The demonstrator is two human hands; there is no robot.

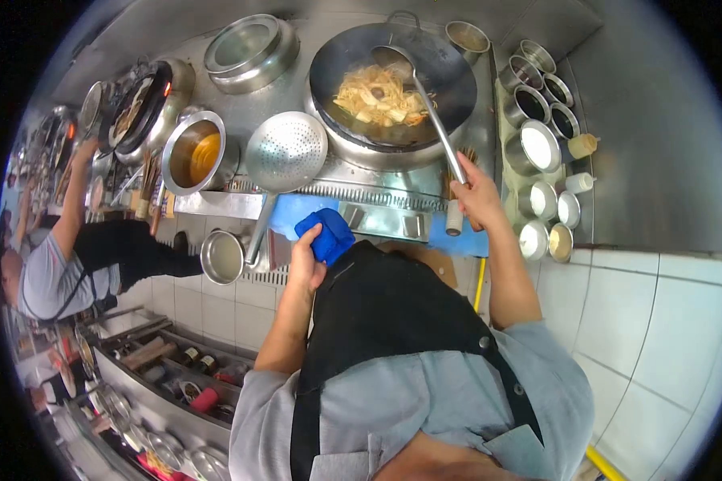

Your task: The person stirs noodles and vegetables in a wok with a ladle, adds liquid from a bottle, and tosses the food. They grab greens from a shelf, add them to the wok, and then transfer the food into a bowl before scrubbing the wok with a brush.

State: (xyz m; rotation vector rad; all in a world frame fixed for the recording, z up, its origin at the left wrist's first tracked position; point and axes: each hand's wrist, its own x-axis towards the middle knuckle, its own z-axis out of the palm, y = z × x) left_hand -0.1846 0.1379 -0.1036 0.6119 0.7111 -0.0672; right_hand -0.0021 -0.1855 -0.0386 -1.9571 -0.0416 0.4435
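My right hand (479, 192) is closed round the handle of a long metal ladle (435, 120), whose bowl reaches into the wok. In the dark wok (449, 80) lies a heap of pale, noodle-like strips with larger pieces (377, 96); the ladle's bowl is over its far right side. My left hand (307, 256) grips a folded blue cloth (326, 234) in front of my black apron, apart from the wok. Close to that hand, a perforated strainer (287, 152) rests on a metal pot, its handle pointing toward me.
To the right stand several seasoning containers (533, 148) with white and dark contents. A pot of orange-brown liquid (204, 156) and a lidded steel pot (245, 48) are on the left. A small saucepan (222, 256) sits below the strainer. Another person (72, 256) works at a wok farther left.
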